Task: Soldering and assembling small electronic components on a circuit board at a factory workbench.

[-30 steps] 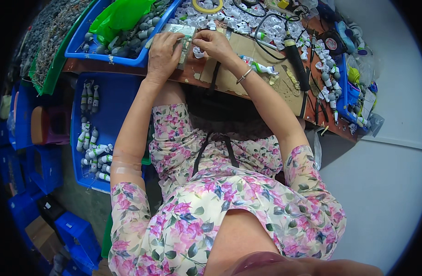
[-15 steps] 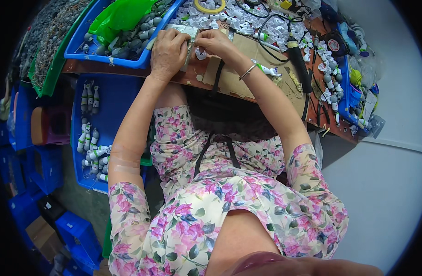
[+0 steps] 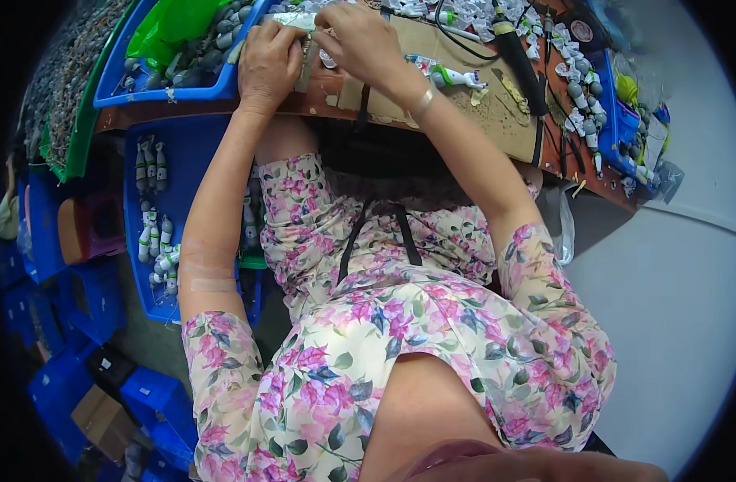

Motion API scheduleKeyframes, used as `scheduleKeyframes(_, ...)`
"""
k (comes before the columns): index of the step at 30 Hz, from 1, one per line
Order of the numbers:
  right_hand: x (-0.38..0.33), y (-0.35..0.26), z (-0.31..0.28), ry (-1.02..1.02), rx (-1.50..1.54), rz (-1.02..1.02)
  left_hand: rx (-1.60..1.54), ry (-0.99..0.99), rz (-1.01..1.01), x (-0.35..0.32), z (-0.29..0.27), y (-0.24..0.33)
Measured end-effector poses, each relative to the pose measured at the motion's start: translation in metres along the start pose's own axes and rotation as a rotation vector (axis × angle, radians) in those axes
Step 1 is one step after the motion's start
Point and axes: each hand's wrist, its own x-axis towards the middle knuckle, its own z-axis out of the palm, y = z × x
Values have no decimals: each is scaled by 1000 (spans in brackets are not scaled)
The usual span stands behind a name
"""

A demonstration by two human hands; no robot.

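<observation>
Head view: a silvery thing (image 3: 297, 20) past the left hand (image 3: 267, 66) is partly hidden — a white bit (image 3: 328, 60) by the right hand (image 3: 361, 46), too. I can't tell if either hand grips.

From afar, I had the left hand (image 3: 270, 68) curled over, back upward, the right hand (image 3: 358, 42) bent just beside it, and the left forearm (image 3: 222, 185) and right forearm (image 3: 458, 153) stretched forward.
</observation>
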Motion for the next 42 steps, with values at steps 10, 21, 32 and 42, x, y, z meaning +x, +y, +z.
scheduleKeyframes(10, -192, -32, 23, -66, 968, 944, 41, -17, 25, 3, -5, 4)
scheduleKeyframes(21, -191, -17, 59, 88, 1083, 779, 57, -18, 17, -1, -5, 5)
scheduleKeyframes(32, -181, -17, 75, 292, 1272, 964, 45, -34, -11, 1, -6, 6)
scheduleKeyframes(42, -189, -22, 56, 490, 1964, 1136, 31, -48, -28, 5, -7, 11)
